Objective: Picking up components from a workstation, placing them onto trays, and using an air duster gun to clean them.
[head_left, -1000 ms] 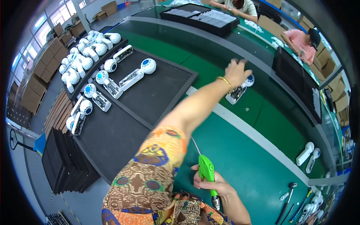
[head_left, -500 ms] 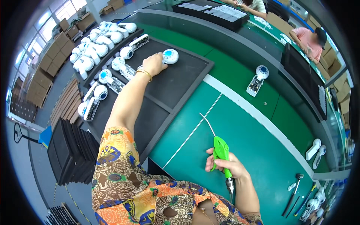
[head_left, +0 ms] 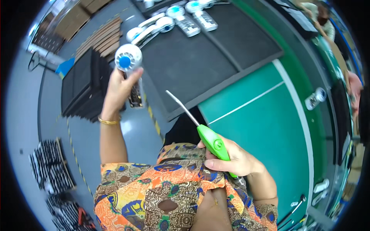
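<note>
My left hand grips a white handheld fan by its handle, the round head with its blue centre upward. The handle looks opened, with dark inner parts showing below my fingers. It is held over the floor, left of the black tray. My right hand is wrapped around a green air blow gun, whose thin bent metal nozzle points up and left towards the tray. Whether the trigger is pressed is hidden.
Several more fans with opened handles lie along the tray's far left side. A stack of black trays stands on the floor at the left. Another fan lies across the green bench. Co-workers sit at the far right.
My left hand has lifted the fan off the tray and brought it left and nearer, over the floor. My view has swung left. The blow gun now points further left.
</note>
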The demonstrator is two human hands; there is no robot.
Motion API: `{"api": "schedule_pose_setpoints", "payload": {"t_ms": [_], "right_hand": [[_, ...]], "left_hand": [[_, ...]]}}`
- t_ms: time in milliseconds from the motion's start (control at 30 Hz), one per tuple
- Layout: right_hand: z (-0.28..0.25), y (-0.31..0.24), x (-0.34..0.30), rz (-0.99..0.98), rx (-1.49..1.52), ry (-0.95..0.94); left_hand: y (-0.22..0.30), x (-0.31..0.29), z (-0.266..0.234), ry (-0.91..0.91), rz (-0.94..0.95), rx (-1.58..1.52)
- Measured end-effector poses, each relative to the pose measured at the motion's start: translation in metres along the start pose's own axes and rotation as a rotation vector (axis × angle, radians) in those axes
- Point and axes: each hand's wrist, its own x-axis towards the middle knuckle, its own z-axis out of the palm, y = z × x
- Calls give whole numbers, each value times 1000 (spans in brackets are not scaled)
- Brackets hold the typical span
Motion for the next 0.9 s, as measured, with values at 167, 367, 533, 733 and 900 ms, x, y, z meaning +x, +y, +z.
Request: {"api": "schedule_pose_setpoints", "payload": {"t_ms": [167, 367, 533, 733, 900], "right_hand": [[0, -9, 44, 147, -203, -171], [3, 5, 58, 209, -253, -106], [8, 11, 62, 232, -287, -136], [0, 3, 71, 288, -306, -108], [4, 13, 70, 255, -354, -152]], "left_hand": [[-64, -74, 27, 186, -226, 236], [-64, -93, 53, 188, -372, 166], [-69, -96, 61, 180, -291, 168], [-70, -98, 63, 169, -375, 99], [-63, -99, 60, 154, -369, 134]]}}
